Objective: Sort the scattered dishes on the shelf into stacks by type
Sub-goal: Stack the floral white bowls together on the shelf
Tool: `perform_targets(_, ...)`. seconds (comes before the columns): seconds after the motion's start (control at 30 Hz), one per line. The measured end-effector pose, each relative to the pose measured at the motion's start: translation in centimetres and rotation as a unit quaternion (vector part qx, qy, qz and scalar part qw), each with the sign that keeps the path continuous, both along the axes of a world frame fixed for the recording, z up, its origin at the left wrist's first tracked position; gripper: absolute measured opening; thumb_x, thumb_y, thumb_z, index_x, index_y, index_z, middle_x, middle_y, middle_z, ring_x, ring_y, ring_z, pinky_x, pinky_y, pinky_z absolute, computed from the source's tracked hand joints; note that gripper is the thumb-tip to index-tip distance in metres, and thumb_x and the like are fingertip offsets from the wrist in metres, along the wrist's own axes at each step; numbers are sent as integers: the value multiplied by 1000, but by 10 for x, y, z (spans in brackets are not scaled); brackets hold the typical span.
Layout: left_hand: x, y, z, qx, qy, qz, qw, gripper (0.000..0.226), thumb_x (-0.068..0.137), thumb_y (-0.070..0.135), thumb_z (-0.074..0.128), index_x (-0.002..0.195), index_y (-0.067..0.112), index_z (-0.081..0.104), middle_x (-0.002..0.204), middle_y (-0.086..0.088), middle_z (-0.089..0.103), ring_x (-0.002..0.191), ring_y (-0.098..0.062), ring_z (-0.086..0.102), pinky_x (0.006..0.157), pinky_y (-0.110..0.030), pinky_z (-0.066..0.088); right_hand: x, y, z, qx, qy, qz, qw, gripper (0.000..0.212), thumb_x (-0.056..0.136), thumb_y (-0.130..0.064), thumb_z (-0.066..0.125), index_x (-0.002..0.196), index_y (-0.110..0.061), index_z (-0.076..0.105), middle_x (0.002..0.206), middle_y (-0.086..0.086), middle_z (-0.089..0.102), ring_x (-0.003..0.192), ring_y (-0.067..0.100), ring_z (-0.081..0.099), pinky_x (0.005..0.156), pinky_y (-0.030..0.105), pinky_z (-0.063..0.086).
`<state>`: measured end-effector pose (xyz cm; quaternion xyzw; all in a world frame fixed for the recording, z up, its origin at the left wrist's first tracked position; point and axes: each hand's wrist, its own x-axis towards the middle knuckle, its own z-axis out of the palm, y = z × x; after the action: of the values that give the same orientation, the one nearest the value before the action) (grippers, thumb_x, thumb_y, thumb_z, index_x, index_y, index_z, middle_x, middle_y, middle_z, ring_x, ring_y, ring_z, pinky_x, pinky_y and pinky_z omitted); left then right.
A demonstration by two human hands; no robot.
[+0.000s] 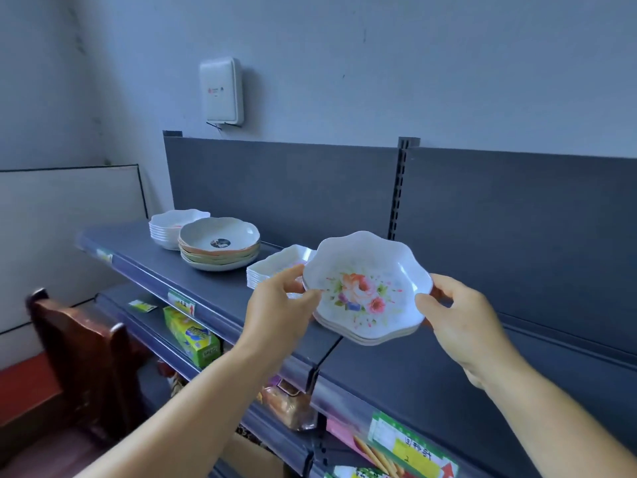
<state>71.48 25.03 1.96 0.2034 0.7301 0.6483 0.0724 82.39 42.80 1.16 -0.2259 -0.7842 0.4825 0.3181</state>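
Observation:
A small stack of white scalloped plates with a flower print (367,288) is tilted toward me above the dark shelf (431,367). My left hand (279,305) grips its left rim and my right hand (462,315) grips its right rim. Behind my left hand stands a stack of white rectangular dishes (275,267), partly hidden. Farther left on the shelf sit a stack of round shallow bowls (219,244) with a dark sticker on the top one, and behind it a stack of white scalloped bowls (172,225).
The shelf has a dark back panel (310,191) with a slotted upright (400,191). Lower shelves hold a green and yellow box (193,336) and packaged goods. A dark wooden chair (79,350) stands at the left. A white box (221,91) hangs on the wall.

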Motion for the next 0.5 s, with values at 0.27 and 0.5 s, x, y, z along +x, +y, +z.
perform_targets(0.27,-91,-8,14,-18,-2,46,999,40,77,11,53,73,46,71,88,-13,70,74,-19,56,89,-57,50,-113,1,5,16,-23,55,998,19,89,-9,51,91,-23,64,76,-5,58,71,18,49,64,30,40)
perform_targets(0.5,-171,-31,6,6,4,91,996,43,74,18,49,101,43,71,94,-6,72,88,-37,68,87,-54,56,-199,-23,14,26,-39,82,996,26,91,-13,54,117,-13,55,98,9,61,94,35,60,76,44,49)
